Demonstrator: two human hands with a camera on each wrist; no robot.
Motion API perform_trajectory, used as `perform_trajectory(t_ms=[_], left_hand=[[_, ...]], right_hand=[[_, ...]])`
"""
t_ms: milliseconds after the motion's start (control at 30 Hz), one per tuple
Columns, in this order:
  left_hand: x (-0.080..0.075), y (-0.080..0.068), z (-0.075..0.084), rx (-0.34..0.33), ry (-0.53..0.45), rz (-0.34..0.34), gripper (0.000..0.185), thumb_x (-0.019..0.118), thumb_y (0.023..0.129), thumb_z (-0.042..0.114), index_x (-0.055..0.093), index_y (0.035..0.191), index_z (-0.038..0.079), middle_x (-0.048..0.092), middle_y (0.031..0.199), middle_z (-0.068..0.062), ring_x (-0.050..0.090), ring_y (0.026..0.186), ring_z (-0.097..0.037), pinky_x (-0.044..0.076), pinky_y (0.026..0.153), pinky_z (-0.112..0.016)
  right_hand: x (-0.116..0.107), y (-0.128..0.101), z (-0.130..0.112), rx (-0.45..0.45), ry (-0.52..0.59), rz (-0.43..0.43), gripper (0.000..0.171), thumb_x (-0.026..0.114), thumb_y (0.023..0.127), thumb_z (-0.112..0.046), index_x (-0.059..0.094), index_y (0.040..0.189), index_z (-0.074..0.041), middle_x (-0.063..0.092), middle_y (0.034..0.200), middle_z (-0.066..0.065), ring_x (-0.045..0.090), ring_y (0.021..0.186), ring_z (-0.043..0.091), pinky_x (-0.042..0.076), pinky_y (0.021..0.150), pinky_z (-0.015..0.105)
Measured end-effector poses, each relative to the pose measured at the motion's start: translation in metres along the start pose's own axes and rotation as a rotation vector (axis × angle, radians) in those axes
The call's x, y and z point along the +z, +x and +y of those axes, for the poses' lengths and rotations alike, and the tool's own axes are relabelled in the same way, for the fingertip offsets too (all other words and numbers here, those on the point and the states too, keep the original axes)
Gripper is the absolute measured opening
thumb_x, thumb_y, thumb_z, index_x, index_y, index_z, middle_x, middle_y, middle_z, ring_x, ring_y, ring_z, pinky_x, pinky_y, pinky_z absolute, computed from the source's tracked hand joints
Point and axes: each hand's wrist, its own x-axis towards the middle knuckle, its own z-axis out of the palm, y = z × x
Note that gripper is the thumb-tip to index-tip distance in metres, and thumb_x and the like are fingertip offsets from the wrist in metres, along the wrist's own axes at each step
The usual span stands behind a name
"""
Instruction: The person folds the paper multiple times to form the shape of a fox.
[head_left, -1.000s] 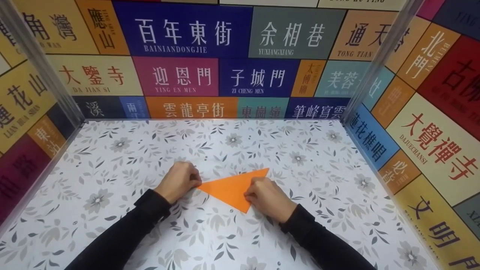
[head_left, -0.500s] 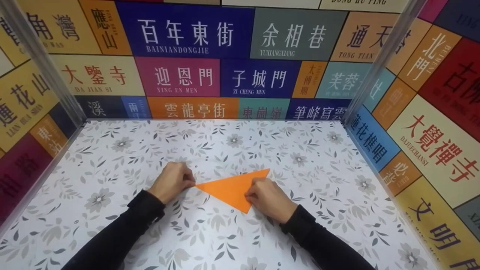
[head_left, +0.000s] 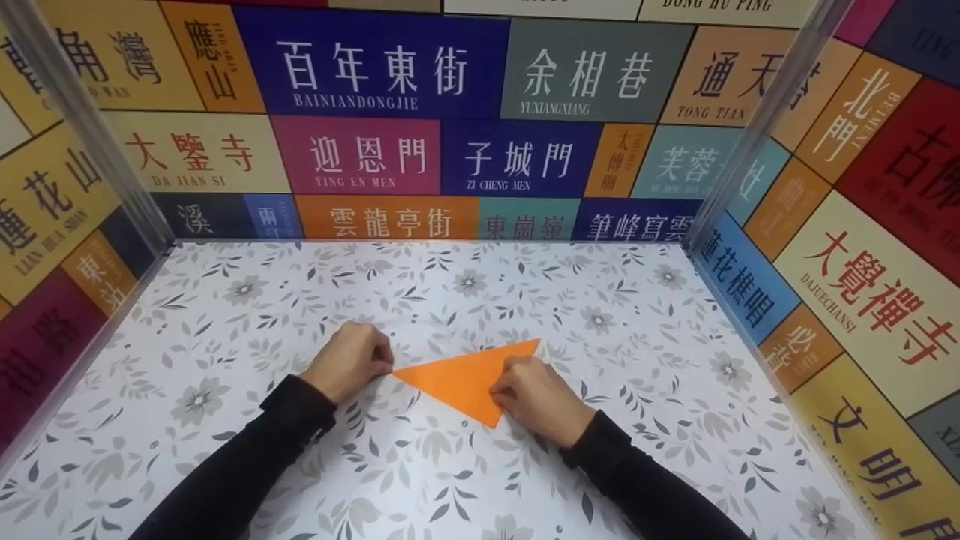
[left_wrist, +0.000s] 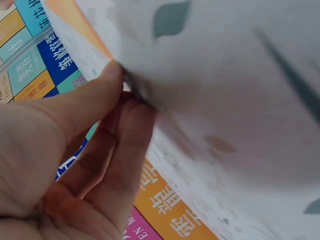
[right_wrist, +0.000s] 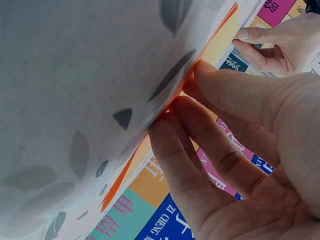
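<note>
A folded triangle of orange paper [head_left: 450, 379] lies on the table in the head view, its long point toward the left. The left hand [head_left: 349, 362] pinches at that left point, thumb bent against the fingers. In the left wrist view, the thumb of the left hand [left_wrist: 75, 130] touches the narrow end of the orange paper [left_wrist: 90, 32]. Over the triangle's right side, the right hand [head_left: 541, 397] holds the paper with curled fingers and covers part of that edge. The right wrist view has the thumb and fingertips of the right hand [right_wrist: 240, 145] against the orange paper [right_wrist: 119, 184].
A white tablecloth [head_left: 300, 480] with grey flowers and leaves covers the table. Panels with coloured name blocks [head_left: 367, 60] stand along the back and both sides. Clear strips [head_left: 757, 112] run up the corners.
The left hand has shifted slightly left, so a little more of the paper's left point shows. The right hand and the paper stay nearly where they were.
</note>
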Motion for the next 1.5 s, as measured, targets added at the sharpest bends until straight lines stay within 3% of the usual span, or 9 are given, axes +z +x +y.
perform_trajectory(t_ms=[200, 600, 867, 1100, 1500], left_hand=[[0.002, 0.002, 0.008, 0.029, 0.0, -0.017, 0.016, 0.08, 0.078, -0.003, 0.078, 0.08, 0.013, 0.072, 0.08, 0.001, 0.066, 0.082, -0.019, 0.054, 0.079, -0.037], [0.018, 0.016, 0.036, 0.089, 0.055, 0.034, 0.008, 0.082, 0.08, 0.011, 0.079, 0.087, 0.013, 0.074, 0.084, 0.0, 0.063, 0.076, -0.015, 0.053, 0.076, -0.036], [0.027, 0.027, 0.05, 0.041, 0.026, 0.001, 0.011, 0.084, 0.08, 0.018, 0.077, 0.086, 0.013, 0.069, 0.078, 0.001, 0.06, 0.07, -0.016, 0.052, 0.07, -0.035], [0.036, 0.033, 0.047, -0.014, 0.021, -0.002, 0.017, 0.086, 0.081, 0.028, 0.072, 0.079, 0.017, 0.065, 0.075, 0.007, 0.06, 0.069, -0.015, 0.051, 0.068, -0.033], [0.041, 0.039, 0.054, -0.019, 0.01, -0.003, 0.018, 0.085, 0.081, 0.038, 0.074, 0.077, 0.024, 0.064, 0.071, 0.01, 0.058, 0.063, -0.014, 0.048, 0.06, -0.032]], right_hand=[[0.001, 0.0, 0.002, -0.056, -0.006, 0.021, 0.015, 0.079, 0.084, -0.002, 0.083, 0.094, -0.012, 0.062, 0.082, -0.003, 0.061, 0.077, 0.012, 0.054, 0.068, 0.024], [-0.001, 0.0, 0.0, -0.047, 0.005, 0.006, 0.015, 0.081, 0.084, -0.004, 0.083, 0.097, -0.012, 0.063, 0.084, -0.003, 0.061, 0.079, 0.012, 0.054, 0.072, 0.024], [-0.001, 0.001, 0.0, -0.035, 0.006, 0.003, 0.014, 0.081, 0.084, -0.006, 0.082, 0.097, -0.012, 0.064, 0.085, -0.003, 0.062, 0.08, 0.012, 0.055, 0.073, 0.024], [0.0, 0.001, 0.002, -0.055, 0.002, 0.017, 0.014, 0.081, 0.084, -0.006, 0.083, 0.096, -0.012, 0.063, 0.083, -0.003, 0.063, 0.079, 0.012, 0.055, 0.071, 0.024], [0.0, 0.0, 0.003, -0.072, -0.023, 0.033, 0.013, 0.081, 0.084, -0.007, 0.083, 0.095, -0.013, 0.062, 0.083, -0.004, 0.063, 0.078, 0.013, 0.055, 0.072, 0.026]])
